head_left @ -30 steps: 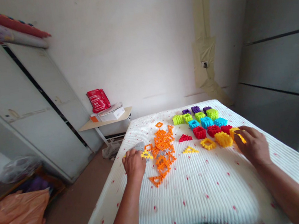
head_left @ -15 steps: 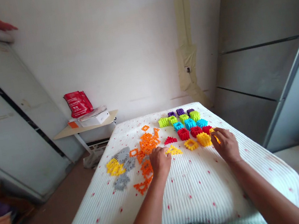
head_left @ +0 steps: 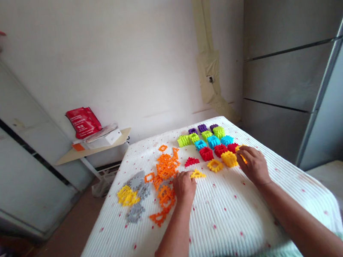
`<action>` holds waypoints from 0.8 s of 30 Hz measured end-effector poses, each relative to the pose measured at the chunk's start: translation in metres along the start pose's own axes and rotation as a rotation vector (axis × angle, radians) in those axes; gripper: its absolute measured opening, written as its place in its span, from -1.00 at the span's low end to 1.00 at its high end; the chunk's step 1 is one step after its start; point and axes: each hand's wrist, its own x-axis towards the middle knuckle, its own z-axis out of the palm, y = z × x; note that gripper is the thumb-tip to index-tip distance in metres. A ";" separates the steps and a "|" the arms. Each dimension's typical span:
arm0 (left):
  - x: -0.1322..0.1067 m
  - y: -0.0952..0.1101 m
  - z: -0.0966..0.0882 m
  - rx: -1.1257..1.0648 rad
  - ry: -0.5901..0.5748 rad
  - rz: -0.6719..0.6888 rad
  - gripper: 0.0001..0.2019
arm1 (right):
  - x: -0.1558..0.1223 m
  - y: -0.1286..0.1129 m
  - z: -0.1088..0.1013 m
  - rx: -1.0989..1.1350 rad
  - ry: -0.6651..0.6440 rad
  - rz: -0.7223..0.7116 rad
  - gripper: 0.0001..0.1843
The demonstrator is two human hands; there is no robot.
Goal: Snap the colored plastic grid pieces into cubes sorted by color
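Observation:
My left hand [head_left: 184, 187] rests with curled fingers on the edge of a spread of orange interlocking plastic pieces [head_left: 165, 167], just left of a yellow triangular piece [head_left: 197, 174]. Whether it holds anything is hidden. My right hand [head_left: 254, 166] pinches a yellow piece [head_left: 242, 154] beside a red block [head_left: 233, 148]. A yellow block [head_left: 229, 159] and a yellow square frame [head_left: 214, 165] lie close by. Rows of blue [head_left: 213, 141], lime green [head_left: 184, 140] and purple blocks [head_left: 202, 128] stand beyond. Grey [head_left: 137, 180] and yellow pieces [head_left: 126, 195] lie left of the orange.
Everything lies on a white quilted mattress [head_left: 233, 214] with red dots. Beyond it stands a small shelf table [head_left: 93, 149] holding a red bag and white box. A white wardrobe [head_left: 13, 140] is left, grey panels [head_left: 288, 62] right, with a brown floor below.
My view has turned left, shifting the scene rightward to leftward in frame. My left hand has moved right across the orange pieces, and more grey and yellow pieces now show left of them.

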 end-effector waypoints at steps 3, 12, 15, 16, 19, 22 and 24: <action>0.000 0.001 0.001 -0.001 0.006 0.004 -0.78 | 0.000 0.000 0.001 0.013 0.018 -0.014 -0.81; 0.000 0.003 0.000 -0.008 0.018 0.019 -0.75 | 0.000 0.000 0.000 0.015 0.015 -0.020 -0.82; 0.000 0.002 0.001 -0.012 0.024 0.017 -0.75 | 0.000 0.000 0.000 0.007 0.014 -0.023 -0.81; -0.001 0.002 0.001 -0.012 0.027 0.013 -0.75 | 0.000 0.000 0.000 0.005 0.015 -0.026 -0.81; -0.006 0.004 0.001 -0.023 0.055 0.008 -0.72 | -0.001 0.001 -0.001 -0.003 0.021 -0.039 -0.80; -0.013 0.002 -0.003 -0.073 0.151 0.022 -0.71 | -0.003 0.006 0.000 -0.011 0.026 -0.042 -0.79; -0.019 -0.007 -0.009 -0.113 0.256 0.044 -0.72 | -0.006 0.011 0.001 -0.010 0.018 -0.046 -0.78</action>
